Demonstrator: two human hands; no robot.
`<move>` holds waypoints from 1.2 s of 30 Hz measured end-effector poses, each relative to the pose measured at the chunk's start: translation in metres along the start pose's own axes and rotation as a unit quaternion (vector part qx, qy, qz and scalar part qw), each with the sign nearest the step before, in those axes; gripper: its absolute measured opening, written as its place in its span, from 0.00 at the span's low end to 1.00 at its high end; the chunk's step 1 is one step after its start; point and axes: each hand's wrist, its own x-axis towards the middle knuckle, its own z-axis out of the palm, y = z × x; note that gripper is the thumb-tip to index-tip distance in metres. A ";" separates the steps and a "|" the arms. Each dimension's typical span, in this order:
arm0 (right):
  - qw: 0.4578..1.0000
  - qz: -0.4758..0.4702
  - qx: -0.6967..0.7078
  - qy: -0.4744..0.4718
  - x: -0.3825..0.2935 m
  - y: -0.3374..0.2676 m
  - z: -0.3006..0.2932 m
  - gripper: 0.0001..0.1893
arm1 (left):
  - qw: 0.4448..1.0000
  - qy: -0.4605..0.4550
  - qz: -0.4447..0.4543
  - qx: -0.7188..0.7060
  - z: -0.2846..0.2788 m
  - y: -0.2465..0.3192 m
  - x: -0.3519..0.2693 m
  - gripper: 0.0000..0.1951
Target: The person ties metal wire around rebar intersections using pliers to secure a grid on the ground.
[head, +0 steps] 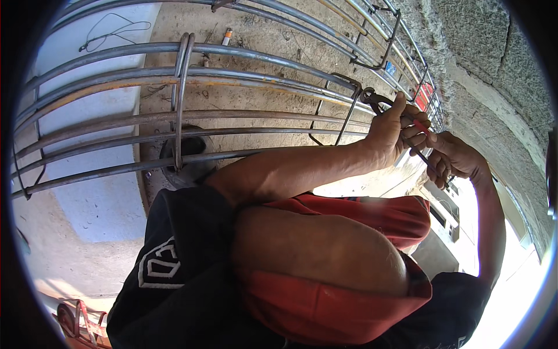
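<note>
My left hand (pixel 390 131) grips dark metal pincers (pixel 378 102) whose jaws are beside a stirrup corner of a steel rebar cage (pixel 261 114). My right hand (pixel 457 157) is close on the right, its fingers around the handle ends; a red part shows between the hands. Whether it also holds wire cannot be told. The cage's long bars, some rusty, run across the view, with bent stirrups (pixel 178 104) around them. My left forearm lies over the lower bars.
A second row of bars (pixel 301 30) runs above, beside a rough concrete wall (pixel 475 39). A wire loop (pixel 114 34) lies on a pale slab. A dark shoe (pixel 185 150) shows behind the bars. Red metal equipment with a wheel (pixel 65 318) stands at the lower left.
</note>
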 end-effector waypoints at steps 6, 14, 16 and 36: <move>0.926 -0.126 -0.279 0.223 -0.003 0.001 0.034 0.29 | 0.990 0.080 0.000 0.120 0.008 0.003 -0.002 0.24; 0.982 -0.185 0.042 0.001 0.004 0.093 0.021 0.33 | 0.938 0.030 0.015 0.346 -0.004 -0.019 -0.017 0.23; 0.958 -0.284 0.022 -0.009 0.023 0.096 0.044 0.31 | 0.899 -0.023 0.117 0.421 -0.014 0.000 -0.029 0.27; 0.694 -0.639 -0.086 -0.320 0.082 0.071 0.021 0.22 | 0.565 0.018 0.396 0.724 0.122 0.127 -0.141 0.24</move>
